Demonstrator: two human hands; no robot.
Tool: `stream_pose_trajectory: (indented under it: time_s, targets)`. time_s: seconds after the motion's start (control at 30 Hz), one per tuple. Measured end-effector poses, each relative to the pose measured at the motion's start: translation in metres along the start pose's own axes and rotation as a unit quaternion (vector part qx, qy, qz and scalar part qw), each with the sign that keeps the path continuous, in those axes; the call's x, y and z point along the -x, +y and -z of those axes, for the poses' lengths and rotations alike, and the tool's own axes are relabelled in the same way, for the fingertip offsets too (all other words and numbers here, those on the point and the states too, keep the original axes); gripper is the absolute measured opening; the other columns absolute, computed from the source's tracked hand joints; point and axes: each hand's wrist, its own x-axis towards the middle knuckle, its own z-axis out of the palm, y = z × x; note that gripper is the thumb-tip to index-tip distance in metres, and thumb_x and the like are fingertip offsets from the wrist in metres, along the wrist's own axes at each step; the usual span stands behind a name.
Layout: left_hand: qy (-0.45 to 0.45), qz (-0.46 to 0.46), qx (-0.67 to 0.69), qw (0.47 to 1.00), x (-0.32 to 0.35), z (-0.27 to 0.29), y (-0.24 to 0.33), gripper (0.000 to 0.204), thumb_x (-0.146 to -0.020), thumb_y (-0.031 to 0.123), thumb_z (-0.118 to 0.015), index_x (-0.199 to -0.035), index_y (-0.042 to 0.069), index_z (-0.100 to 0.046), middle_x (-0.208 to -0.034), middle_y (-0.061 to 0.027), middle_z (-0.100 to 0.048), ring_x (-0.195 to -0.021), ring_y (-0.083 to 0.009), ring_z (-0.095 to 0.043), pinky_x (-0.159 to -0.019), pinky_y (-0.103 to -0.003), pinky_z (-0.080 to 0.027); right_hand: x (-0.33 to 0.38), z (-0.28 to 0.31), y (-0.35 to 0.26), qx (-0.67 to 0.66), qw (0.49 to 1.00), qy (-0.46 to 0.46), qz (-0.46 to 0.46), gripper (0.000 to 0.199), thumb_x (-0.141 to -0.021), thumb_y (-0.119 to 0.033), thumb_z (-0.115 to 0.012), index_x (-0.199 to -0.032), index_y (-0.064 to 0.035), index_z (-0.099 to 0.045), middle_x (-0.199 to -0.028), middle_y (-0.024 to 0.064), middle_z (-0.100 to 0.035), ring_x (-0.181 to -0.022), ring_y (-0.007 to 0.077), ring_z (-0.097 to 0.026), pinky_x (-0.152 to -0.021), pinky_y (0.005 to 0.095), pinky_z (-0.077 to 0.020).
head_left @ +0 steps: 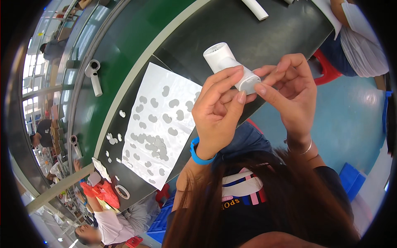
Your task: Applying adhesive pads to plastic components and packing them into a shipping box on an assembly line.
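Head view: a white tubular device [225,59] is held above the dark table [182,41], its body gripped by the left hand [217,108]. The thumb and bent fingers of the right hand [292,91] are set at the device's near end; whether anything is pinched by them cannot be told. On the table, a white sheet [154,78] is dotted with grey bean-shaped pieces [155,145], and small white scraps [111,139] are scattered beside it.
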Motion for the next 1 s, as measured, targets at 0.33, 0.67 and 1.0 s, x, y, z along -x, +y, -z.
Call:
stream_pose_trajectory:
  time_s: [0.33, 0.67, 1.0]
  targets:
    - [0.024, -0.014, -0.032, 0.999, 0.002, -0.004, 0.001, 0.028, -0.087, -0.009, -0.050, -0.114, -0.009, -0.055, -0.126, -0.0188, -0.047, -0.101, -0.0258, -0.062, -0.083, -0.034, -0.057, 0.005, -0.005, -0.002, 0.041, 0.999, 0.018, 0.018, 0.039, -0.078, 0.007, -0.066, -0.104, -0.0026, -0.040, -0.079, 0.0080, -0.063, -0.088, 0.0154, -0.063, -0.077, 0.0266, -0.0507]
    - [0.024, -0.008, -0.032, 0.999, 0.006, -0.006, -0.001, 0.030, -0.085, -0.012, -0.050, -0.114, -0.008, -0.055, -0.126, -0.0170, -0.047, -0.096, -0.0204, -0.064, -0.083, -0.031, -0.057, 0.007, -0.007, -0.001, 0.085, 0.994, 0.038, 0.059, 0.039, -0.077, 0.007, -0.066, -0.103, -0.0026, -0.038, -0.077, 0.0080, -0.062, -0.082, 0.0144, -0.064, -0.072, 0.0257, -0.0514]
    - [0.009, -0.026, -0.041, 0.999, 0.006, -0.002, -0.001, 0.031, -0.084, -0.013, -0.049, -0.114, -0.010, -0.054, -0.126, -0.0179, -0.046, -0.093, -0.0202, -0.064, -0.083, -0.031, -0.056, 0.003, -0.002, -0.021, 0.343, 0.935, -0.020, 0.090, 0.037, -0.076, 0.002, -0.067, -0.107, -0.0011, -0.047, -0.088, 0.0046, -0.058, -0.083, 0.0132, -0.060, -0.077, 0.0254, -0.0452]
